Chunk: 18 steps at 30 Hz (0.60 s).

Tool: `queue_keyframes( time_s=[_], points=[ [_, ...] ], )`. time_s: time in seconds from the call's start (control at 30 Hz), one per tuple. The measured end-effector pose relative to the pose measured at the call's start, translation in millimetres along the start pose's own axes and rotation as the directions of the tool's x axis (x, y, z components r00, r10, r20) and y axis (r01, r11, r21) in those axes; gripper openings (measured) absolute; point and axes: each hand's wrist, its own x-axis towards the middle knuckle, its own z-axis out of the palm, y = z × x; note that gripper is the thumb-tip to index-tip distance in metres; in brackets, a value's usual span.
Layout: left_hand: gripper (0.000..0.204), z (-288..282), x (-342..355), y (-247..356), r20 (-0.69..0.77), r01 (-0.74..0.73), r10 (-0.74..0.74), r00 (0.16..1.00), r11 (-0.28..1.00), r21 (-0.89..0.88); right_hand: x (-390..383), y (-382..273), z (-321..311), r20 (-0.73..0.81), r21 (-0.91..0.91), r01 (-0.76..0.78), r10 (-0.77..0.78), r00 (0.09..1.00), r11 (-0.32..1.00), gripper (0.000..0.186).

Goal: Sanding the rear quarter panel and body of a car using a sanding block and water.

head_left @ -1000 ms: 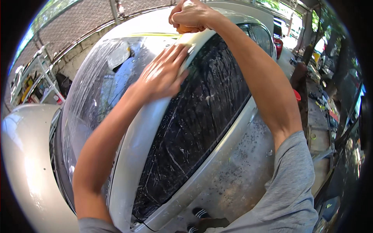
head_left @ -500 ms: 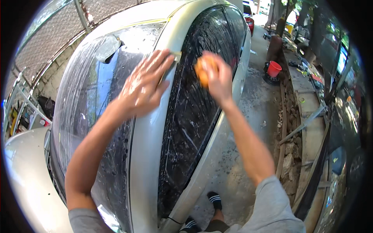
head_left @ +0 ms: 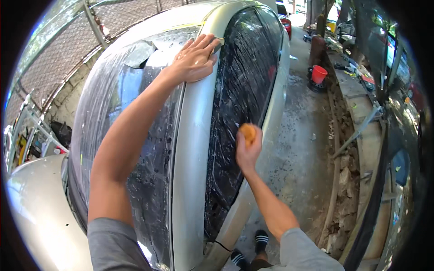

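Note:
My left hand lies flat on the pale pillar between windscreen and side window, fingers stretched out and wet. From under its fingertips sticks the corner of a thin yellowish sheet; the rest is hidden by the hand. Against the dark side window, my right hand is closed around an orange sponge. Wet streaks cover this glass and the windscreen beside it. All these surfaces belong to a pale car with its bonnet at the lower left.
A red bucket stands on a dark base along the concrete path to the right. Beyond it runs a low ledge with odds and ends. On the left are a wire fence and metal frames.
My right hand has brought the sponge down the side window toward me. The left hand has slid farther up the pillar, with the yellowish sheet moving along under it.

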Motion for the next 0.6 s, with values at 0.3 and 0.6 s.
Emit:
queue_keyframes(
  time_s=[0.3, 0.6],
  points=[
    [0.051, -8, -5, 31, 0.070, -0.010, 0.005, 0.998, 0.998, 0.060, 215, -80, 49, 0.074, -0.012, 0.110, -0.109, 0.991, 0.994, 0.027],
    [0.051, -5, -17, 45, 0.091, -0.048, 0.041, 0.995, 0.996, 0.075, 57, 17, -23, 0.219, -0.105, -0.013, 0.036, 0.975, 0.994, 0.037]
  ],
)
